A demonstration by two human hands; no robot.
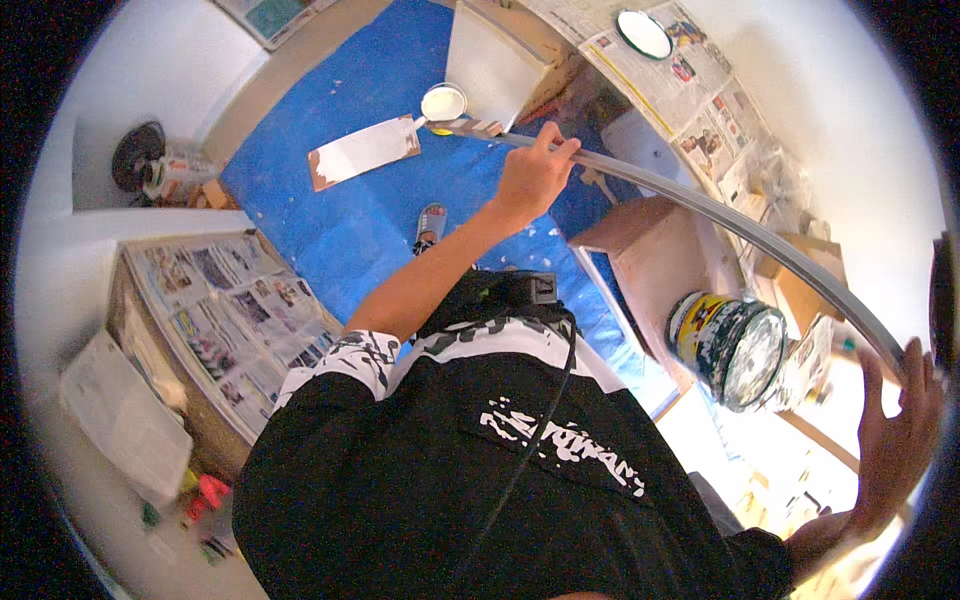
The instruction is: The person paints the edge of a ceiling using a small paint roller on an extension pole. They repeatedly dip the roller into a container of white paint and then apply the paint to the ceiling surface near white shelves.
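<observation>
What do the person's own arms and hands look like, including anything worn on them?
The left hand and right hand are ungloved, with bare wrists. The left sleeve is short and black, with a white, dark-patterned end; the right sleeve shows black. A thin dark cable crosses the black shirt, which bears white print.

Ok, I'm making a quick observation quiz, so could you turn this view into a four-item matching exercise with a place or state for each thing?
1. Grey pole
2. White-coated board
3. Round white lid
4. Splattered bucket

A. On newspaper near the top of the picture
B. Marked with a yellow band
C. Gripped by the left hand
D. Lying on the blue floor covering

Pairs: 1-C, 2-D, 3-A, 4-B
</observation>
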